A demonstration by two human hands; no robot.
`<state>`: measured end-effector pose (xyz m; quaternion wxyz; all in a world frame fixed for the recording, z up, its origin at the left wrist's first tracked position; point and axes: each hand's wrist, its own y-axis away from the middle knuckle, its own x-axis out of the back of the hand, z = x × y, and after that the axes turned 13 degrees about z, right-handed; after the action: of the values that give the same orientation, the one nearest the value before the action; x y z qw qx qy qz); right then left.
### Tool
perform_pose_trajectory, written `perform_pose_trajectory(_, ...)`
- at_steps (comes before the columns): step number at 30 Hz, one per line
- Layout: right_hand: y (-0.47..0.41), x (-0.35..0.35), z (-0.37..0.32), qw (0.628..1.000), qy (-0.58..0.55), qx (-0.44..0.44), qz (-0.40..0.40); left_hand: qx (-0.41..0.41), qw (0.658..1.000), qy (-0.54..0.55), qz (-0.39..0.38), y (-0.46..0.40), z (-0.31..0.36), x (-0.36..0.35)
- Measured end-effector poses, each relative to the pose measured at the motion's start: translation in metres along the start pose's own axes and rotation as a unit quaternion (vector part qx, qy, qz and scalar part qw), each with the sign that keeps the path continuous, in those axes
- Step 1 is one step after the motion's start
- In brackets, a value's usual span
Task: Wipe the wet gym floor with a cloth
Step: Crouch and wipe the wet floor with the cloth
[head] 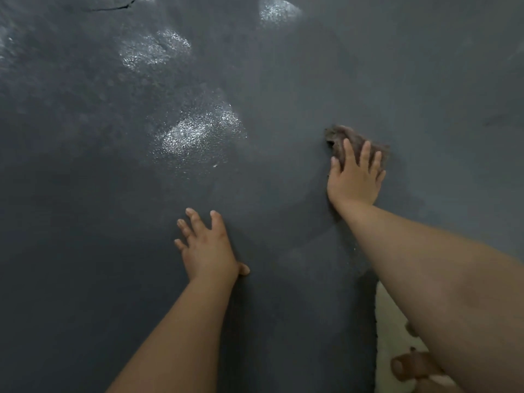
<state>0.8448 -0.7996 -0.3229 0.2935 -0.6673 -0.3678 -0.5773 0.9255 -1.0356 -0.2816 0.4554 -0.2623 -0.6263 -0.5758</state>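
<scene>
Cloth (338,139), a crumpled brownish rag, is pressed flat against the dark gym floor (425,80) beneath the right hand (354,174), whose fingers are spread straight over it rather than curled around it. The left hand (208,248) is planted on bare floor nearer the body, fingers apart and holding nothing, apparently as a brace. Wet patches (195,131) are seen glistening to the left of the cloth, well apart from it, with more shine farther off. A pale mat edge (388,330) is visible at lower right.

Several risks can be judged from here. Because the rag is only pinned by an open palm, it could bunch or be left behind on a quick stroke. Since weight is carried on the left palm, a slip may be caused if that hand is slid onto wet floor. Water could merely be smeared if the cloth is already soaked.
</scene>
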Motion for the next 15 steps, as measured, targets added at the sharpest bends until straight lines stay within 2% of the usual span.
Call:
perform_pose_trajectory(3, 0.033, 0.004, 0.017, 0.995, -0.019, -0.099, -0.001, -0.002, 1.000, 0.012, 0.010, 0.000, 0.000, 0.000)
perform_pose_trajectory(6, 0.076, 0.006, 0.013, 0.990, -0.029, -0.139, -0.010, -0.004, 1.000, 0.017, 0.015, 0.000, 0.000, -0.001)
perform_pose_trajectory(8, 0.112, 0.003, 0.007, 0.991, -0.030, -0.130, -0.018, -0.007, 1.000, 0.019, 0.018, 0.000, -0.001, -0.002)
perform_pose_trajectory(11, 0.179, -0.005, 0.000, 0.998, -0.030, -0.054, 0.010, -0.011, 0.999, 0.026, 0.033, 0.000, -0.006, -0.004)
perform_pose_trajectory(15, 0.211, -0.006, -0.002, 0.999, 0.012, 0.002, -0.040, -0.025, 0.999, 0.005, 0.044, 0.006, -0.013, -0.008)
